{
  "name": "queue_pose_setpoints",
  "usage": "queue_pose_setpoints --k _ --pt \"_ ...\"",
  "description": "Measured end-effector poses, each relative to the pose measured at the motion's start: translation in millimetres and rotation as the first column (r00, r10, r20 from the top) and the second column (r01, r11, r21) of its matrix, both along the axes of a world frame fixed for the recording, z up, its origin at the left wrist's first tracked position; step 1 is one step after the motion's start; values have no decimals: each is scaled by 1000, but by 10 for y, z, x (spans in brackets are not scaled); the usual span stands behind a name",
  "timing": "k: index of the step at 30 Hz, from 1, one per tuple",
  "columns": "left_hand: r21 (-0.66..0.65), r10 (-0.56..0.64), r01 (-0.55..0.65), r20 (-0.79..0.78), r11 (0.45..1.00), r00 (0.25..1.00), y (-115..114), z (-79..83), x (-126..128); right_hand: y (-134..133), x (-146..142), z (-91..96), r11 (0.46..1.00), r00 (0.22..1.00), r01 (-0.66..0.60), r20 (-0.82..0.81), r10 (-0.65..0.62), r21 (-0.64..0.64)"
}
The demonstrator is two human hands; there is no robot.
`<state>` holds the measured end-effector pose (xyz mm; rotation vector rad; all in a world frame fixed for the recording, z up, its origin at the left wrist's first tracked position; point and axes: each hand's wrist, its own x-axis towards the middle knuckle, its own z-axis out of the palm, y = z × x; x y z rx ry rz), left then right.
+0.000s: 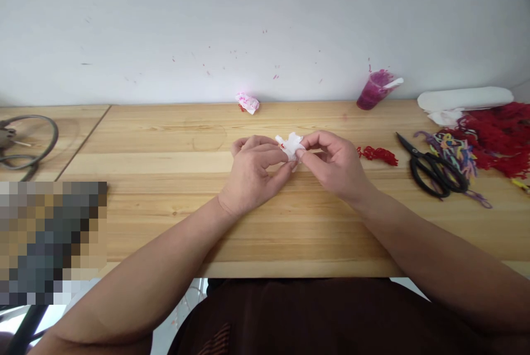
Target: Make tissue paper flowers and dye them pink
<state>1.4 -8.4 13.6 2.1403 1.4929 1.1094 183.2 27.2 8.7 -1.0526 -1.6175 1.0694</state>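
Above the middle of the wooden table [265, 233], both hands are closed on a small crumpled white tissue [293, 144] with a spot of red at its left side. My left hand [259, 170] grips it from the left, thumb and fingers meeting at its lower edge. From the right, my right hand [333, 162] pinches the tissue between thumb and forefinger. What the tissue wraps, if anything, is mostly hidden. Just right of my right hand lies a little bundle of red yarn [379, 155].
Black-handled scissors [439, 173] rest on multicoloured yarn pieces [455, 150] at the right, beside a red yarn heap [497, 137]. A magenta-stained cup [375, 90] leans near the wall. A pink-stained tissue wad [248, 102] sits at the back; a grey cable [49, 134] lies left.
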Motion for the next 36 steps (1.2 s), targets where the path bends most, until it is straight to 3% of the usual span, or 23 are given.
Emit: queue_pose_setpoints --k 3,8,14,20,31,36 --pt "-60 15 -11 54 998 998 6 17 -4 4 3 0 1000 1000 11 -9 -11 -11" --pt "-288 9 88 319 954 948 58 -7 -27 -20 -7 13 997 1000 -11 -26 9 -70" --pt "-117 15 16 256 993 966 48 -86 -9 -17 -5 18 996 1000 5 -4 -5 -84" --pt "-74 -4 24 254 997 967 52 -82 -13 4 9 14 994 1000 -2 -25 -1 -109" --pt "-72 -22 39 220 997 975 55 -91 -14 28 34 -20 984 995 -90 -60 82 -156" --pt "-204 -40 120 359 971 932 74 -54 -35 21 28 1 973 988 -131 -103 113 -190"
